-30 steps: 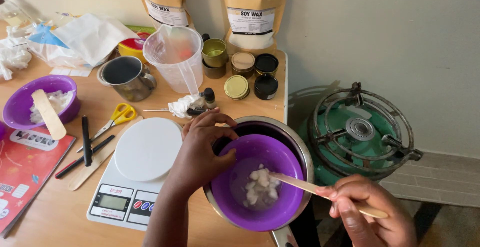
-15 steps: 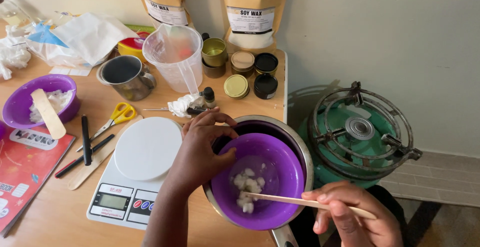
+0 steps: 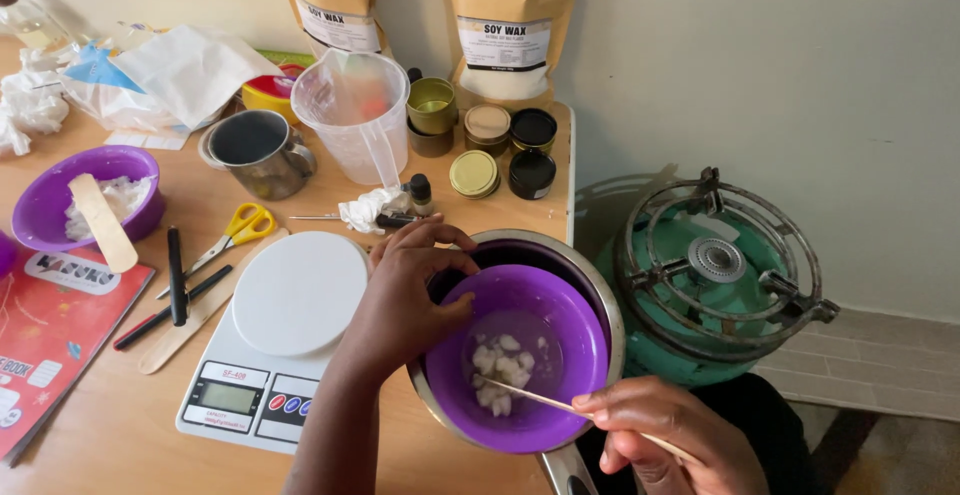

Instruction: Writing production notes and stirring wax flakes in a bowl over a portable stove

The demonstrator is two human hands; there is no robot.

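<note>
purple bowl [image 3: 520, 355] of white lumps sits in a steel pot [image 3: 590, 275] at the table's front right edge. left hand [image 3: 405, 300] grips its rim; right hand [image 3: 665, 430] pinches a wooden stick [image 3: 540, 397]. hard stirring could tip the bowl.

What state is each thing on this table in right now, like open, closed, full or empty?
Purple bowl: sits in the metal pot, holds white lumps.
Left hand: grips the bowl's rim.
Right hand: holds a wooden stick with its tip among the lumps.
Second purple bowl: holds white stuff and a flat stick.
Metal cup: upright, looks empty.
Scissors: closed.
Gas burner: no flame visible.
</note>
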